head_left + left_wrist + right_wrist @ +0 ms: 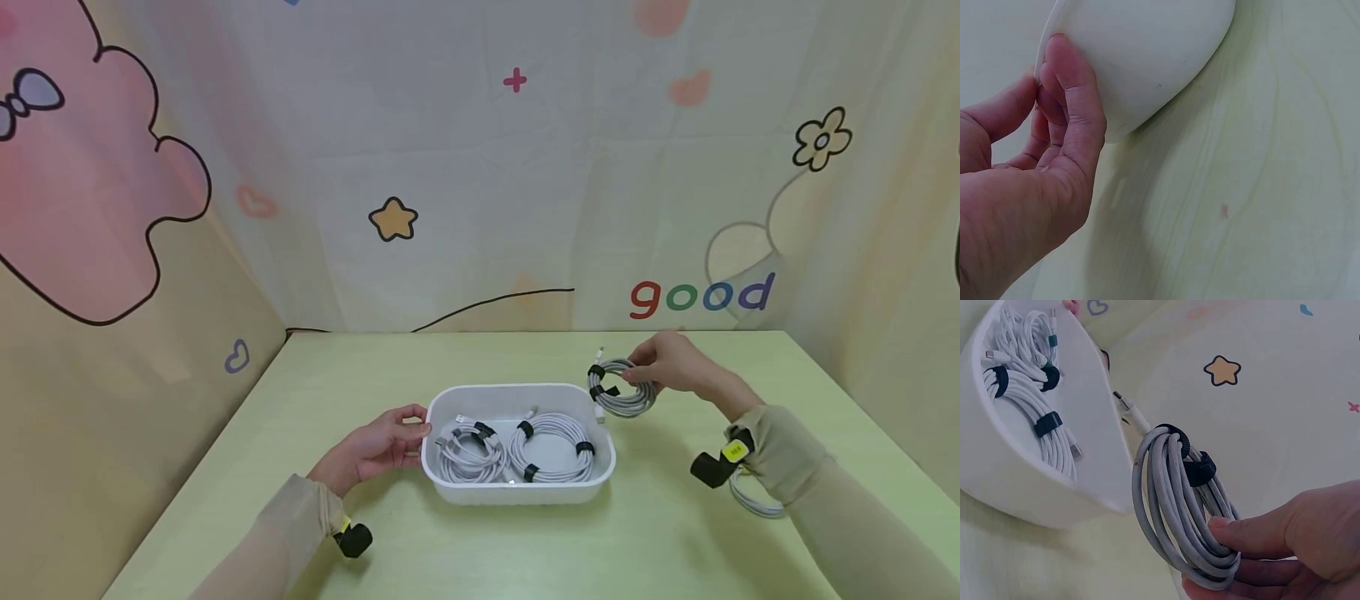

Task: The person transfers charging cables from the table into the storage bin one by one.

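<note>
On the pale green wooden table (525,542), a white oval plastic tub (517,492) stands midway between your hands. It already holds two coiled white charging cables bound with black straps, one on its left side (468,450) and a wider one on its right (551,447). Your left hand (375,450) rests against the tub's left end, its fingers (1072,106) curled lightly on the outer wall just under the rim; keep that contact, judged enough to stop the light tub from sliding. Your right hand (667,362) is raised just beyond the tub's far right corner and pinches a third coiled grey-white cable with two black straps (1179,512), thumb over the loops and fingers beneath. The bundle hangs clear of the rim, and its loose plug end (1124,403) points toward the tub wall. Room remaining in the tub appears to lie along the far side, so bring the coil over flat and tuck the plug end inward so that it does not catch on the rim. A further loop of white cable (753,500) lies on the table beneath your right sleeve.
</note>
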A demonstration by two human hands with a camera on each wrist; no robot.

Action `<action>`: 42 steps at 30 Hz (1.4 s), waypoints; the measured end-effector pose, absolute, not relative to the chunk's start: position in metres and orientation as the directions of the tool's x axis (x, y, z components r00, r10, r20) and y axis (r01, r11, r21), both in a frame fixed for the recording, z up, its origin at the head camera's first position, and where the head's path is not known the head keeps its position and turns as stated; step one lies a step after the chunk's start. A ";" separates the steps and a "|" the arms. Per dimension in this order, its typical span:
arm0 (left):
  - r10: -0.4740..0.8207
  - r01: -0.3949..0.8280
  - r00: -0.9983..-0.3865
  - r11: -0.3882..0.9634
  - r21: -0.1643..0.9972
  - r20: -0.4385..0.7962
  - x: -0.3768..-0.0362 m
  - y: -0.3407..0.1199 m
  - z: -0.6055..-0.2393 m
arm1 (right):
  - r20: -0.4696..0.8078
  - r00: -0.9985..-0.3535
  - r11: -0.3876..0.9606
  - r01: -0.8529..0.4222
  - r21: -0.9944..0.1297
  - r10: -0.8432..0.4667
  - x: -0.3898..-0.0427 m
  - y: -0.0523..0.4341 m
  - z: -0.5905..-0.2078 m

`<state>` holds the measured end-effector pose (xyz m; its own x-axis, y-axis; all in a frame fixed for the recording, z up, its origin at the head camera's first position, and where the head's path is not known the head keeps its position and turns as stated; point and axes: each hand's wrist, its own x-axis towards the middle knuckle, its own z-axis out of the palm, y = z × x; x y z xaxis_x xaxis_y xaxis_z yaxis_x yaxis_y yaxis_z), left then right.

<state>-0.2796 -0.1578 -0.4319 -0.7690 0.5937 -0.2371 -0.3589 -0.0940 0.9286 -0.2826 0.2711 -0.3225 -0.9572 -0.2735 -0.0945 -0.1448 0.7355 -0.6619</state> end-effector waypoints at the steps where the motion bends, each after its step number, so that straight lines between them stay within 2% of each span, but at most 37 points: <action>1: 0.592 -0.359 -0.770 -0.092 0.929 -0.239 -0.280 -0.158 -0.432 | -0.094 -0.956 0.735 -0.148 -0.661 -0.277 -0.283 0.268 -0.322; 20: 0.599 -0.360 -0.766 -0.102 0.928 -0.232 -0.279 -0.158 -0.431 | -0.066 -0.926 0.771 -0.267 -0.577 -0.371 -0.286 0.210 -0.340; 24: 0.602 -0.360 -0.764 -0.102 0.927 -0.230 -0.279 -0.158 -0.431 | -0.029 -0.907 0.763 -0.337 -0.551 -0.421 -0.285 0.202 -0.347; 27: 0.599 -0.361 -0.766 -0.100 0.927 -0.233 -0.279 -0.158 -0.431 | -0.007 -0.888 0.760 -0.390 -0.520 -0.460 -0.284 0.195 -0.351; 37: 0.597 -0.356 -0.768 -0.098 0.929 -0.232 -0.282 -0.159 -0.432 | -0.044 -0.877 0.774 -0.396 -0.494 -0.478 -0.283 0.184 -0.361; 42: 0.596 -0.355 -0.769 -0.097 0.930 -0.231 -0.281 -0.159 -0.433 | 0.018 -0.861 0.770 -0.464 -0.438 -0.508 -0.275 0.185 -0.360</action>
<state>-0.2810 -0.1586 -0.4335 -0.7686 0.5964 -0.2314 -0.3554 -0.0973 0.9296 -0.2752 0.1845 -0.3600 -0.8610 -0.5083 0.0178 -0.4638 0.7703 -0.4377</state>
